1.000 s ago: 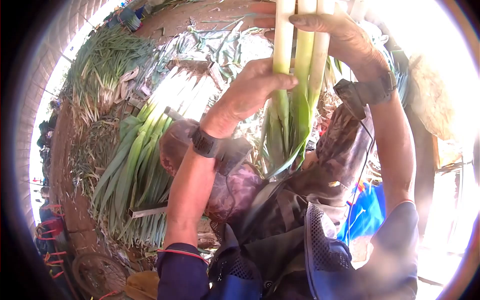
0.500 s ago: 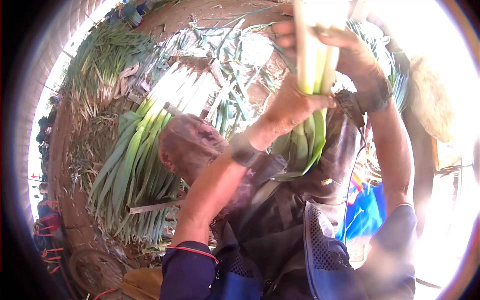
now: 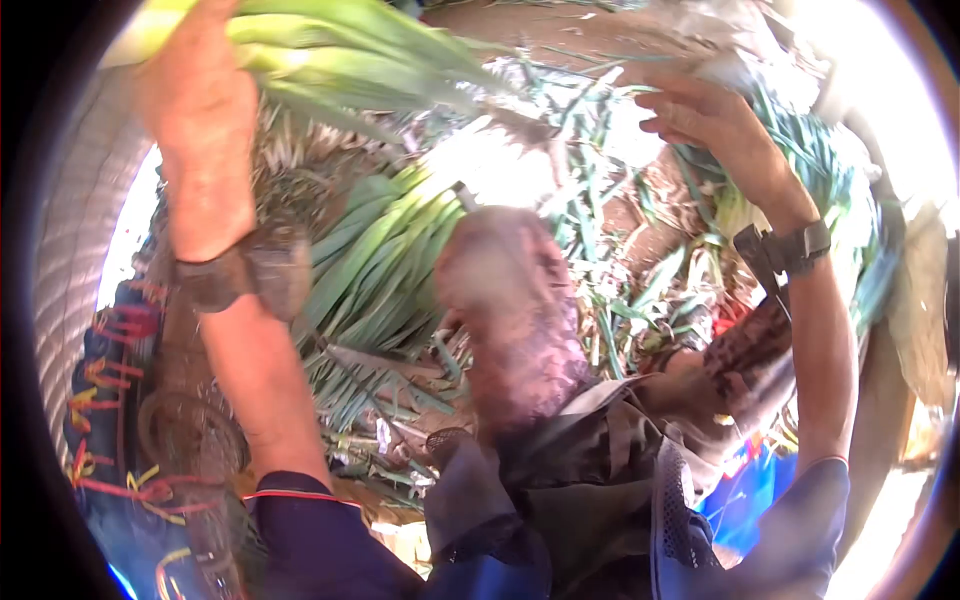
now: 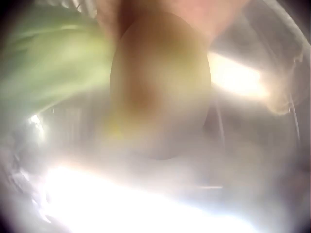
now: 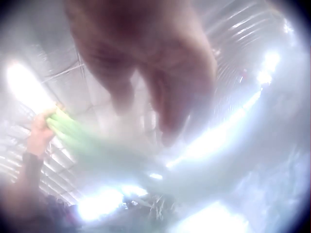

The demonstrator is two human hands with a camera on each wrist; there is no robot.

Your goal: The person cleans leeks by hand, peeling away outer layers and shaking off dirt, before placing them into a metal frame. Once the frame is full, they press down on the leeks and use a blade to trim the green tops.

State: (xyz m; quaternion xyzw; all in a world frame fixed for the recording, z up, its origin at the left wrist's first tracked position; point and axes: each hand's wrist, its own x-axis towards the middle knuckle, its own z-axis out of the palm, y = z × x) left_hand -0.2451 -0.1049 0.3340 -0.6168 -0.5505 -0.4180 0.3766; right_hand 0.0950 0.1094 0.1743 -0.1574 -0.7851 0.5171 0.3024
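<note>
High at the left of the head view, my left hand [image 3: 205, 135] grips several leeks [image 3: 340, 45]. Their pale stalks point left and their green leaves trail right, blurred. The right wrist view also catches that raised hand [image 5: 40, 133] with the leeks [image 5: 68, 127] in it. In the left wrist view the leeks [image 4: 58, 63] are a green blur beside the hand. My right hand [image 3: 715, 125] is up at the right, apart from the leeks, with loosely spread fingers and nothing in it.
A heap of leeks [image 3: 380, 245] lies by a knee, a metal bar [image 3: 375, 360] near it. More green leaves [image 3: 820, 175] are piled at the right. Leaf scraps litter the ground. A wheel [image 3: 190, 432] and things with red ties [image 3: 125, 400] stand at the left, a blue bag [image 3: 745, 505] low right.
Both hands held the leeks upright in front before. The right hand has let go, and the left has carried them up and far left, tipping them sideways. The head view has turned left.
</note>
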